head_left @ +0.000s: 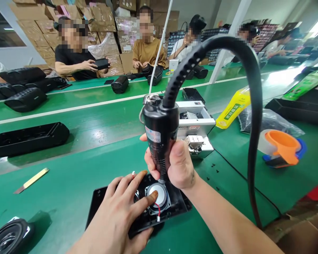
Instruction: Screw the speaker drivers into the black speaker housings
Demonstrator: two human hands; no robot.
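Note:
In my right hand (181, 164) is a black electric screwdriver (160, 130), upright, with fingers and thumb wrapped round its body. A thick black cable arches from its top. Its tip points down at the rim of a round speaker driver (157, 195) with a pale back, seated in a black speaker panel (175, 208). My left hand (122, 208) is spread over the panel, one fingertip pressing on the driver's back and the thumb at the near edge. Red wires with a white plug (158, 218) hang from the driver. A second driver is partly hidden under my fingers.
Behind the screwdriver stands a screw feeder (196, 127); loose dark screws (213, 171) lie beside it. Tape rolls (282, 148) and a yellow bottle (233, 107) are right. Left are a cutter knife (33, 180), loose speaker (10, 236) and black casing (29, 139). Co-workers sit across.

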